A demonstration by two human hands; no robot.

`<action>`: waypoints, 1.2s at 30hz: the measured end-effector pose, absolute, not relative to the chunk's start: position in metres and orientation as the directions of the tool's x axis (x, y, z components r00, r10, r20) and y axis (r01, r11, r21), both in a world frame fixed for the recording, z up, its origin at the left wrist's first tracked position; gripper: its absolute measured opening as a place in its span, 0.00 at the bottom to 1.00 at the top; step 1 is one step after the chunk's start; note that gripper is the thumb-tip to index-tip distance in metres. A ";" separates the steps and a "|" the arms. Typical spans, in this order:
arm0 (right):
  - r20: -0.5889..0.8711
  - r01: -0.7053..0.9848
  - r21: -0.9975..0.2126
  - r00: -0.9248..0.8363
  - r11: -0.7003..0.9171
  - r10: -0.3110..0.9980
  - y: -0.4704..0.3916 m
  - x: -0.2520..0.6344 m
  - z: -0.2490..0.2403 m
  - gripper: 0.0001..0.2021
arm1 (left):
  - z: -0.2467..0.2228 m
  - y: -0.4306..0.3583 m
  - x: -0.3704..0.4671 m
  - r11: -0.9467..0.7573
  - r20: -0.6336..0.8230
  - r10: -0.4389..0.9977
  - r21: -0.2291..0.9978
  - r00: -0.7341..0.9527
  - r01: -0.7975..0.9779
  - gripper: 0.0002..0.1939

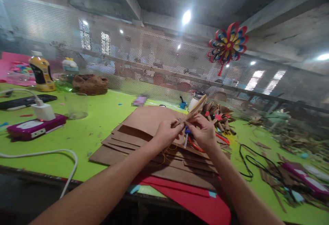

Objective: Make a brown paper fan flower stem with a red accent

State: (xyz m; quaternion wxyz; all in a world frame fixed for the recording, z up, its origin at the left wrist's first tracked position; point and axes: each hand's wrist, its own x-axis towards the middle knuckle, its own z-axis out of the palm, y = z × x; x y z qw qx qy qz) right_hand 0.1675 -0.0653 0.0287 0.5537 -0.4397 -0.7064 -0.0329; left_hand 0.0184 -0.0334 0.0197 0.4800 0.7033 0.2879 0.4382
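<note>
Both my hands meet above a stack of brown paper sheets (138, 122). My left hand (167, 132) pinches the lower end of a folded brown paper piece (196, 108). Close beside it, my right hand (204, 132) has its fingers closed on the same piece, which slants up to the right. Thin yellow thread (164, 158) hangs below my left hand over the stack. A blue-handled tool (186, 136) and red-orange scissor handles (222, 138) lie by my right hand. Under the stack is red paper (200, 204).
A purple power strip (37, 127) with a white charger, a clear cup (76, 105) and a yellow bottle (42, 72) stand left. Rolled brown paper pieces (222, 115) and a black cord (253, 163) lie right, near paper scraps (272, 180).
</note>
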 end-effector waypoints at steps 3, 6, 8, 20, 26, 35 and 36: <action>0.809 0.655 -0.461 0.032 0.598 0.588 -0.064 0.167 0.027 0.05 | 0.021 -0.034 0.018 -0.359 0.330 0.828 0.933 0.454 -0.025 0.16; 0.788 0.648 -0.503 0.072 0.572 0.612 -0.064 0.167 0.026 0.06 | 0.023 -0.035 0.017 -0.338 0.319 0.824 0.940 0.468 -0.046 0.15; 0.760 0.630 -0.545 0.093 0.554 0.643 -0.065 0.169 0.028 0.07 | 0.024 -0.036 0.017 -0.305 0.299 0.832 0.950 0.467 -0.064 0.14; 0.651 0.492 -0.714 0.202 0.499 0.732 -0.081 0.161 0.043 0.13 | 0.029 -0.037 0.015 -0.192 0.227 0.851 0.974 0.474 -0.122 0.11; 0.649 0.534 -0.701 0.201 0.473 0.734 -0.074 0.159 0.028 0.13 | 0.035 -0.040 0.011 -0.045 0.103 0.870 0.990 0.482 -0.131 0.14; 0.691 0.580 -0.659 0.215 0.479 0.690 -0.071 0.156 0.021 0.12 | 0.028 -0.032 0.007 0.029 0.098 0.824 0.976 0.557 -0.214 0.14; 0.696 0.587 -0.652 0.212 0.480 0.686 -0.072 0.154 0.021 0.12 | 0.027 -0.031 0.007 0.029 0.108 0.817 0.973 0.566 -0.228 0.14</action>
